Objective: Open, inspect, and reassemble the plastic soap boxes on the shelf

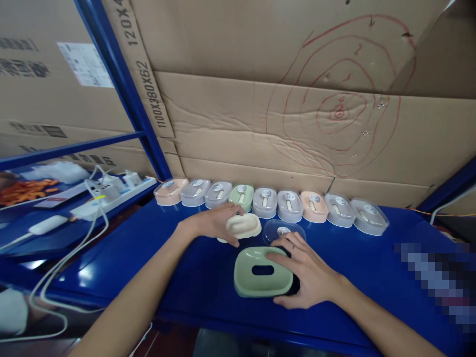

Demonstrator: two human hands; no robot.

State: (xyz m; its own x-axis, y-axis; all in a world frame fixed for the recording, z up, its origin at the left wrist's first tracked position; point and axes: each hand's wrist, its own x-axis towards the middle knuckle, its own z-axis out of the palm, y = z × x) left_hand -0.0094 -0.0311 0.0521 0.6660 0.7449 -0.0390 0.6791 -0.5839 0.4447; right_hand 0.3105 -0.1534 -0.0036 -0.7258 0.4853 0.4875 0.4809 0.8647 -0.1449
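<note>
A cream oval insert (244, 226) is gripped by the fingers of the left hand (215, 224) on the blue table (372, 258). Just right, a pale green oval tray (256, 285) with a central slot is held down by the spread right hand (308, 277); a clear lid (284, 231) lies just behind.

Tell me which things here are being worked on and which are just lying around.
In hand:
left hand on cream oval plastic insert
right hand on green oval plastic tray
clear plastic lid

Lying about:
row of lidded plastic boxes
white power strip
cardboard sheets
</note>
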